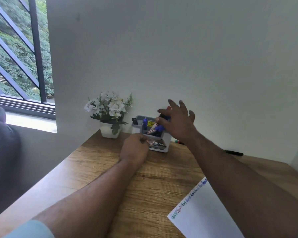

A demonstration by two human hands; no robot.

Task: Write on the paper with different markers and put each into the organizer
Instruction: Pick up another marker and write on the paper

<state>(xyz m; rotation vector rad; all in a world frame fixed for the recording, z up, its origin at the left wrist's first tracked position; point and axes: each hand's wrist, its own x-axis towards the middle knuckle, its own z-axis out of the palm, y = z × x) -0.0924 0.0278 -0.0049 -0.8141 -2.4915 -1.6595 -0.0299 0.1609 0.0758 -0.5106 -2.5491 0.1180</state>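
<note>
a: head view: where's the marker?
b: blue-capped marker [156, 128] leans in the grey and white plastic organizer [159, 148] on the wooden table [144, 186]. right hand [177, 124] over it, fingers spread, released.
a: left hand [135, 150]?
b: curled against the organizer's front; cannot tell if it grips. white paper [201, 215] lies near the table's right edge.

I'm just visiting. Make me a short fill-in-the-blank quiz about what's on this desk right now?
1. The right hand hovers over the grey ___, which holds markers.
2. The left hand rests on the ___ desk, against the organizer's front.
3. The pot left of the organizer holds ___ flowers.
4. The paper carries one line of ___ writing.

Answers: organizer; wooden; white; multicoloured
</note>
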